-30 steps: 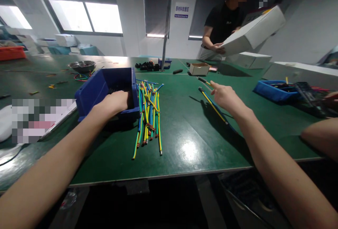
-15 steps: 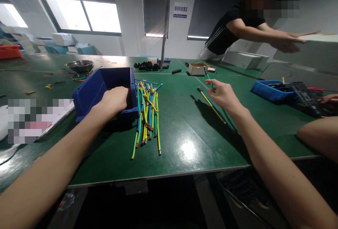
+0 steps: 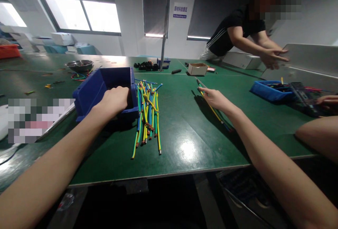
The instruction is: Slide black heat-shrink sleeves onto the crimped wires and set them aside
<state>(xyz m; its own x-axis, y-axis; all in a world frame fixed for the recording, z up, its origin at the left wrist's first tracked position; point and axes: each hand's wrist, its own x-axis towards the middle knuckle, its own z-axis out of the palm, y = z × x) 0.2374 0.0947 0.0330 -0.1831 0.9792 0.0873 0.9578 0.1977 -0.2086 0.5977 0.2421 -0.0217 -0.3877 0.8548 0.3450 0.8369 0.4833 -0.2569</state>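
My left hand (image 3: 116, 100) reaches into a blue plastic bin (image 3: 87, 88) lying at the left, its knuckles bent. The fingers are hidden, so what they touch does not show. Right beside the bin lies a loose pile of short cut wires (image 3: 148, 112), yellow-green and blue, several with bare copper ends. Farther right, my right hand (image 3: 215, 99) has its fingertips together on a green wire (image 3: 200, 85). This wire lies along a small group of yellow and blue wires (image 3: 215, 113) on the table, partly covered by the hand.
A metal bowl (image 3: 79, 65) and a small open carton (image 3: 197, 69) stand farther back. At the right is a blue tray (image 3: 269, 92) of wires, near another person's arm (image 3: 317, 135). Across the green table (image 3: 179, 165), a person in black (image 3: 229, 30) handles a white box (image 3: 314, 58).
My right hand has lowered and moved slightly left, bringing the green wire down to the small group. My left hand stays in the bin. The person opposite has drawn their hands back.
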